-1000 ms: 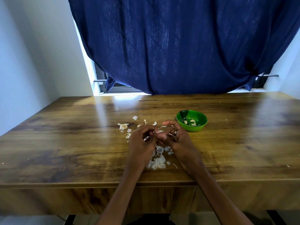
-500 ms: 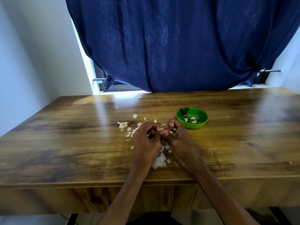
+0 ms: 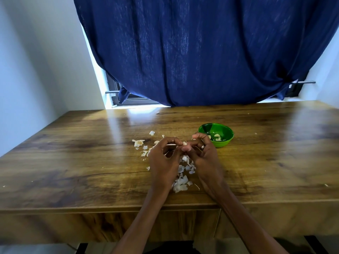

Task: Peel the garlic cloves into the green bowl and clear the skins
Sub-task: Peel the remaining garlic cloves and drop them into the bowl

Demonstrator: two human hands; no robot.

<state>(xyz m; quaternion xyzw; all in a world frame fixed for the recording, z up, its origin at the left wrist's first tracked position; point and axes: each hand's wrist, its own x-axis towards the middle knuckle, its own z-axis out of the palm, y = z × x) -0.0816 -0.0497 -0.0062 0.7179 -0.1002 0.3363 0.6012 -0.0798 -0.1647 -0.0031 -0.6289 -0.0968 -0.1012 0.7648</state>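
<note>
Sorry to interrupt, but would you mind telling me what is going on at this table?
A person is peeling garlic by hand at a wooden table. The left hand and the right hand meet over the table, both pinching a small garlic clove between their fingertips. A few peeled cloves already lie in the green bowl, just beyond the right hand. Loose white skins are scattered on the table under and around the hands, not yet cleared.

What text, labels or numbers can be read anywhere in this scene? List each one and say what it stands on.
None: no readable text shows.
green bowl: plain, no label or mark.
blue curtain: plain cloth, no print.
wooden table: bare grain, no writing.
ring on the right hand: too small to show any engraving.
</note>
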